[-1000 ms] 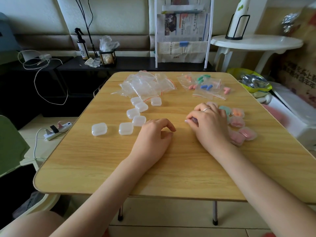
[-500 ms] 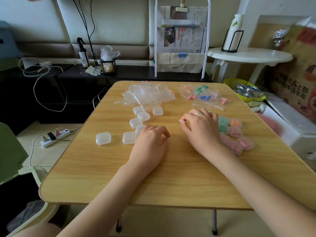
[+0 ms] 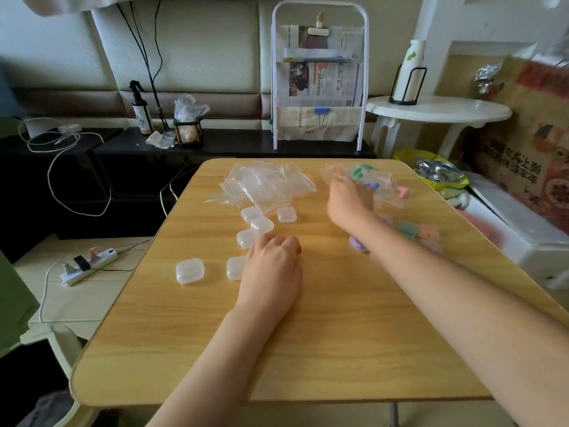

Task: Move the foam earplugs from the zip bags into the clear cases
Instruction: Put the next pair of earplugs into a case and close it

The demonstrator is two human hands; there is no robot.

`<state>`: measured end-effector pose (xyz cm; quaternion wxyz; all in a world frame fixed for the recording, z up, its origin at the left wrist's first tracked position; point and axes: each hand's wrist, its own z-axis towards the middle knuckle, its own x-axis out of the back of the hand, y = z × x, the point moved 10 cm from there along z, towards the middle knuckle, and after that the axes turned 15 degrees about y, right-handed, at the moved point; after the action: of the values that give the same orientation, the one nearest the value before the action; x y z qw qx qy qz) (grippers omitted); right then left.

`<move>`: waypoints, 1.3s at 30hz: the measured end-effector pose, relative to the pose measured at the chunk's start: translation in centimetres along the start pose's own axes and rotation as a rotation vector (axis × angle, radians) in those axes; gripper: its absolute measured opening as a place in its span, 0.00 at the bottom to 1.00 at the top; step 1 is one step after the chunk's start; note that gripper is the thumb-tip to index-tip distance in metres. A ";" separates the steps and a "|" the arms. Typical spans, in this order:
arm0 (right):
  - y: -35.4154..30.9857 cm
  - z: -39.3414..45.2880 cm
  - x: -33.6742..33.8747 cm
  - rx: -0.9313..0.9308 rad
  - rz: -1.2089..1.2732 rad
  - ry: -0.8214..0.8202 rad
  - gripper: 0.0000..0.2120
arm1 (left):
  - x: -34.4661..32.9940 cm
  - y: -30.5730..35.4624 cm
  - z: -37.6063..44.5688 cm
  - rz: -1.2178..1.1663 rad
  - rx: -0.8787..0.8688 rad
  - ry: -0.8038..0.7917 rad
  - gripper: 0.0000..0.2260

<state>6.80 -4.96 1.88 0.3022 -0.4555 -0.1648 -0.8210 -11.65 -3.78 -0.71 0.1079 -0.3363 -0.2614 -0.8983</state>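
My left hand lies knuckles-up on the table, fingers curled under loosely, holding nothing that I can see. Its fingertips sit just beside the empty cases: three in a tight cluster ahead of the knuckles, one a little to the right of them, one touching the hand's left edge, and one further left, on its own.

My right hand is stretched out to the far right part of the table, over the near edge of the bags that hold earplugs. The hand is blurred; fingertips reach into the plastic, but I cannot tell whether they pinch a bag or only touch it. Green, blue, orange and pink plugs show through the bags, beyond and to the right of the hand.

Pile of flat bags at far centre, no plugs visible in them.

Right of my forearm: filled cases, blurred, green, orange and pink contents. One case with purple contents lies against the forearm's left edge, partly hidden.

Off the table: newspaper rack behind, round white side table to the right, power strip on the floor at left.
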 end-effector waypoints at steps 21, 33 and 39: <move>-6.5 -5.1 3.5 -0.122 1.451 -0.341 0.14 | 1.9 -2.5 0.5 -0.697 0.533 0.153 0.29; -5.9 -5.5 0.6 0.217 0.487 -0.187 0.17 | 4.6 -4.8 0.1 -0.667 0.655 0.410 0.07; -4.1 -12.2 4.6 0.214 0.786 -0.283 0.16 | 4.1 -5.2 0.0 -0.666 0.663 0.398 0.05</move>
<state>-5.55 -10.09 -0.70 0.6120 -0.5579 -0.1028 -0.5510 -16.64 0.53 -0.01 -0.0357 -0.0049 -0.5996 -0.7995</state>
